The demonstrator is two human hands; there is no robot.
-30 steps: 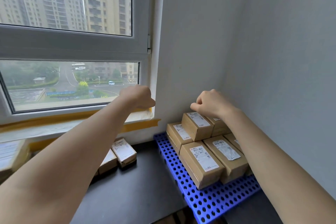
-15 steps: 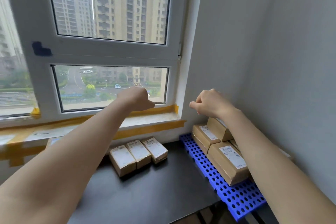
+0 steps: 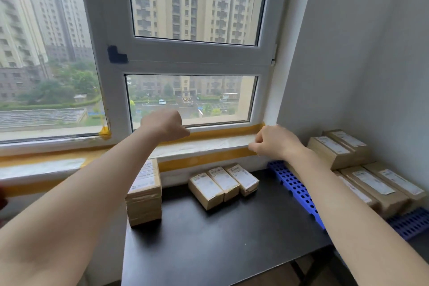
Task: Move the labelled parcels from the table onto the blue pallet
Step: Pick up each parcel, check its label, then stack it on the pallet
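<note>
Three small labelled brown parcels lie side by side on the black table near the window sill. A stack of labelled parcels stands to their left. The blue perforated pallet sits at the table's right end with several labelled parcels on it, stacked in two layers. My left hand hovers above the table in front of the window, fingers curled, holding nothing. My right hand hangs over the pallet's far left corner, fingers curled, also empty.
A window with a taped sill runs along the table's far side. A grey wall closes the right side behind the pallet. The table's front edge is near me.
The view has swung left, away from the pallet toward the parcels on the table. Both hands stayed raised and curled, shifting left with the view.
</note>
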